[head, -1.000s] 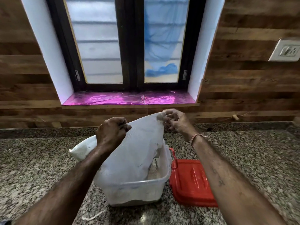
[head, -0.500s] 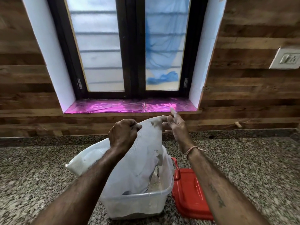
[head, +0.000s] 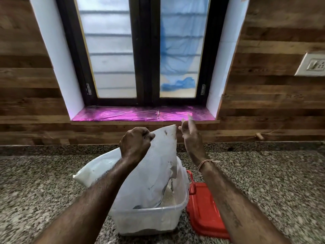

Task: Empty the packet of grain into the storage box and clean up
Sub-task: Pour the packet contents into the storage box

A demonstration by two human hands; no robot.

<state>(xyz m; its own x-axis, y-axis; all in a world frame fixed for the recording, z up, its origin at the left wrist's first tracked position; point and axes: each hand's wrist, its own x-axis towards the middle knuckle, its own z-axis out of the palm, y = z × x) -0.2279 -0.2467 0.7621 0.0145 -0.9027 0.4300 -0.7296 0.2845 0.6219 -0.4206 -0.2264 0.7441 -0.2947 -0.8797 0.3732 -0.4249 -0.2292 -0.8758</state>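
Note:
A white woven grain packet [head: 154, 169] hangs upside down, its mouth down inside a clear plastic storage box [head: 149, 219] on the granite counter. Pale grain [head: 168, 198] lies in the box. My left hand [head: 135, 143] is shut on the packet's upper edge and holds it up. Just to the right of the packet's top corner, my right hand [head: 189, 132] is apart from it with fingers spread, slightly blurred.
The box's red lid [head: 204, 212] lies flat on the counter, right of the box. A granite counter [head: 263, 182] runs to a wooden wall. Above is a window with a pink foil sill [head: 140, 114]. A wall socket [head: 313, 65] sits at the right.
My right hand has let go of the packet's top corner and opened beside it. My left hand keeps its hold, and the packet stays tipped in the box.

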